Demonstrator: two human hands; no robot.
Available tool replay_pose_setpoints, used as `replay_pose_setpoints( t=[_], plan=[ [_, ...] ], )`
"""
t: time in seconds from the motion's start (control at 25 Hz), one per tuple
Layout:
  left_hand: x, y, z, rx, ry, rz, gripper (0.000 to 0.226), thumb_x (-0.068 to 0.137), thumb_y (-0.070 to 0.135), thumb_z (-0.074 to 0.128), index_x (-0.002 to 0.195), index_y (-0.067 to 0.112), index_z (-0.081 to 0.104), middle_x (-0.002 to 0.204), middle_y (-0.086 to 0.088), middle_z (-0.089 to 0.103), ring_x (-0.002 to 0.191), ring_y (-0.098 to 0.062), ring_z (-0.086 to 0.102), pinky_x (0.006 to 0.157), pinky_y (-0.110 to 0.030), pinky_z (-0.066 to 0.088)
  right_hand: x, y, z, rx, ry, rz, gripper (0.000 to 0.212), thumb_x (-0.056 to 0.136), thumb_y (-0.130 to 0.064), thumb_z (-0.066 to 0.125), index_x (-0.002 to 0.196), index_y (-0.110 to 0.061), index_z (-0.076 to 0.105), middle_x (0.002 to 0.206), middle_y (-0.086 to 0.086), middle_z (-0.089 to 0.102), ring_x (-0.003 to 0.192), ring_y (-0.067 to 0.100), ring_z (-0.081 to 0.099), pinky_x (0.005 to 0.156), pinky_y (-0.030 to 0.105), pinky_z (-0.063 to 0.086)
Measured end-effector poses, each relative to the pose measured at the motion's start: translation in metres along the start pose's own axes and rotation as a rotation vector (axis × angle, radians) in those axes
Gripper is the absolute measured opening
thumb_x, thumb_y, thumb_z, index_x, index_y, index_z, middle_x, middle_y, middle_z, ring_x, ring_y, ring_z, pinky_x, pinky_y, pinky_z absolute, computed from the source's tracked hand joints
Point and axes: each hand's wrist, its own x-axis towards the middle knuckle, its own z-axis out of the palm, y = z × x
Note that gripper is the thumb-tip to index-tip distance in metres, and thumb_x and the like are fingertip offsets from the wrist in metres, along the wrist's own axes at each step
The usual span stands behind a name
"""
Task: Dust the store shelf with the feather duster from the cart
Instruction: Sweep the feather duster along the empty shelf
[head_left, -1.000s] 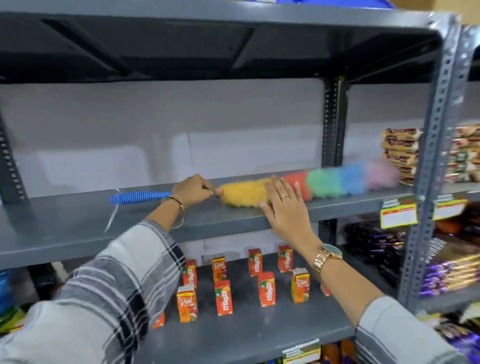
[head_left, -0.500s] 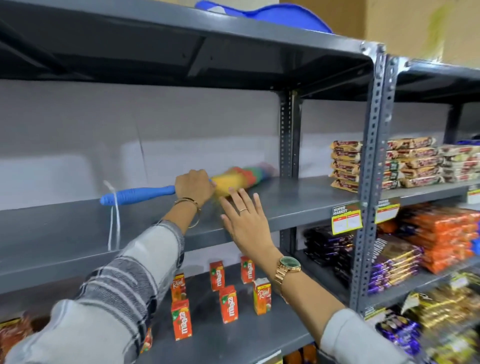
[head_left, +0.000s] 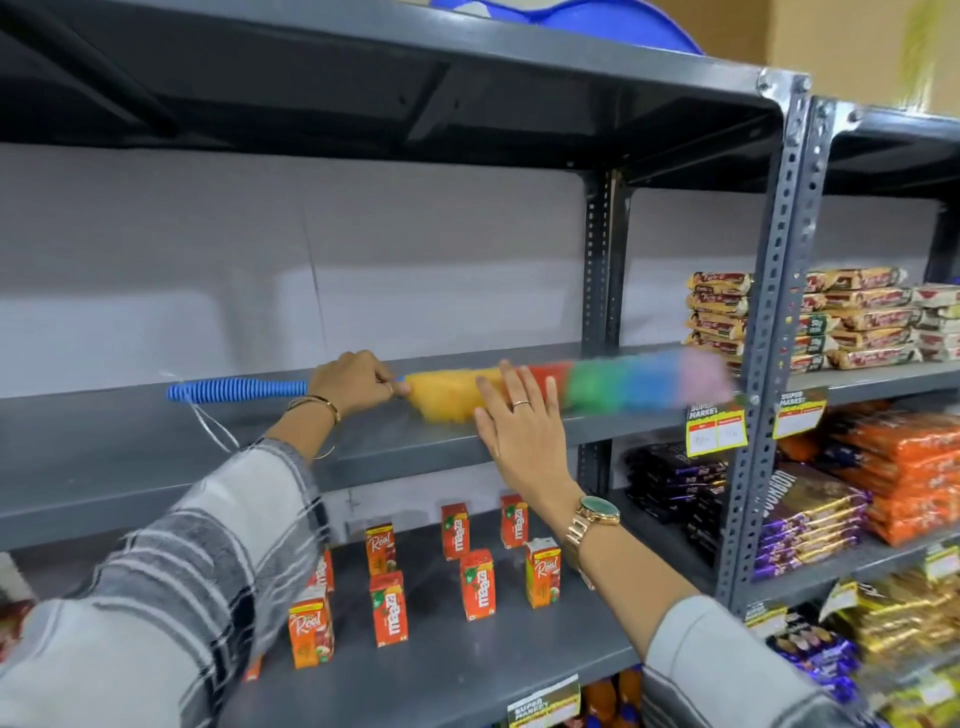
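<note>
Left hand (head_left: 358, 382) is clamped around the duster (head_left: 519, 387) where the blue ribbed handle meets the fluffy head, so the dusting is plainly under way, not just starting or finished. Out from that hand, toward the person's right, the head runs yellow, red, green, blue and pink along the grey shelf (head_left: 156, 447), lying low on the board and smeared by motion blur, which suggests a sweep in progress. The handle's ribbed end sticks out on the other side of the fist, with a thin white hanging loop dangling from it. Right hand (head_left: 524, 431) is open, fingers spread and apart, holding nothing; it sits just in front of the yellow part of the head at the shelf's front lip, though whether the palm actually touches the edge I cannot tell. The pink tip reaches close to the upright post (head_left: 769, 332), beyond which stacked biscuit packets (head_left: 852, 322) fill the neighbouring bay. No dust can be made out at this sharpness, so how clean the board already is stays unclear. By my judgement the stretch behind the left hand, toward the far left of the board, may want a pass, and the juice cartons (head_left: 475, 584) on the level below the hands show no sign of being reached.
</note>
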Motion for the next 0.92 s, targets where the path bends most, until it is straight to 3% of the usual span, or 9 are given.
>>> replay_pose_setpoints(
  t=[0.12,0.2,0.32,0.44,0.6,0.8,0.92],
  plan=[
    [-0.011,0.013,-0.003,0.21,0.265,-0.024,0.038,0.09,0.041,0.051,0.102,0.011,0.071,0.106,-0.019,0.071,0.098,-0.036,0.065,0.081,-0.036,0.05,-0.004,-0.001,-0.003,-0.012,-0.061,0.093,0.044,0.096,-0.035,0.045,0.135,-0.016,0.042,0.145,0.021,0.036,0.135,0.038,0.028,0.111,0.054,0.012],
    [-0.016,0.012,-0.015,0.151,0.352,-0.016,0.037,0.09,0.042,0.052,0.097,0.012,0.073,0.102,-0.018,0.073,0.094,-0.035,0.066,0.077,-0.035,0.051,-0.007,-0.001,-0.009,-0.041,-0.039,0.092,0.046,0.095,-0.037,0.046,0.135,-0.015,0.042,0.147,0.021,0.033,0.135,0.039,0.027,0.111,0.055,0.013],
    [-0.028,-0.011,-0.028,-0.138,0.161,0.018,0.026,0.086,0.045,0.059,0.092,0.027,0.077,0.101,-0.002,0.076,0.089,-0.024,0.064,0.068,-0.027,0.045,-0.013,0.001,-0.022,-0.075,0.073,0.063,0.044,0.091,-0.034,0.055,0.129,-0.012,0.05,0.143,0.022,0.038,0.13,0.043,0.034,0.106,0.06,0.021],
    [-0.04,0.003,-0.023,-0.229,0.037,0.142,0.024,0.083,0.046,0.064,0.09,0.028,0.078,0.09,0.0,0.076,0.077,-0.013,0.057,0.051,-0.02,0.035,-0.023,0.009,-0.038,-0.125,0.174,0.103,0.045,0.093,-0.038,0.041,0.129,-0.012,0.05,0.14,0.022,0.044,0.128,0.043,0.038,0.105,0.061,0.023],
    [-0.042,0.052,-0.004,-0.096,-0.005,0.35,0.03,0.081,0.05,0.064,0.093,0.026,0.077,0.089,0.001,0.078,0.073,-0.012,0.057,0.049,-0.017,0.03,-0.045,0.036,-0.061,-0.187,0.167,0.108,0.05,0.092,-0.039,0.032,0.131,-0.012,0.047,0.14,0.019,0.044,0.129,0.039,0.038,0.104,0.061,0.022],
    [-0.056,0.138,0.05,0.057,-0.139,0.615,0.027,0.077,0.052,0.064,0.086,0.03,0.078,0.086,0.01,0.078,0.08,-0.013,0.066,0.048,-0.018,0.03,-0.105,0.097,-0.085,-0.307,0.086,0.211,0.043,0.091,-0.033,0.046,0.127,-0.011,0.053,0.136,0.02,0.048,0.125,0.04,0.044,0.102,0.062,0.028],
    [-0.076,0.19,0.102,0.131,-0.196,0.747,0.03,0.076,0.052,0.063,0.086,0.028,0.078,0.084,0.005,0.078,0.082,-0.017,0.07,0.047,-0.019,0.03,-0.158,0.136,-0.098,-0.342,0.011,0.297,0.044,0.091,-0.033,0.047,0.129,-0.011,0.051,0.138,0.02,0.046,0.127,0.04,0.042,0.102,0.062,0.029]
  ],
)
